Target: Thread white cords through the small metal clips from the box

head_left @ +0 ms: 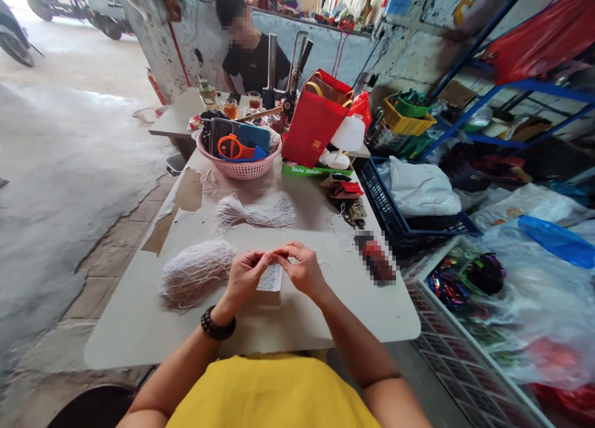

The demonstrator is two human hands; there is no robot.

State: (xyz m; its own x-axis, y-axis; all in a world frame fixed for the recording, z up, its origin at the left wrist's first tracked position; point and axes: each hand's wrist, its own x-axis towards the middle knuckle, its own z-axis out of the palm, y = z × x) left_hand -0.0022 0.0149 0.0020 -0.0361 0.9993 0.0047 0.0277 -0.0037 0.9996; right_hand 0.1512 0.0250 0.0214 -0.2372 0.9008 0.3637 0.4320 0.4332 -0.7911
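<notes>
My left hand and my right hand meet fingertip to fingertip above the near middle of the table. Together they pinch a small white printed tag that hangs below the fingers, and what looks like a thin white string at its top. A big heap of white strings lies just left of my left hand. A second, smaller bundle of white strings lies further back. A dark bead bracelet sits on my left wrist.
A pink basket with tools, a red paper bag and a green box stand at the table's far end. Another person sits behind it. A blue crate with a white bag and plastic-covered trays fill the right side.
</notes>
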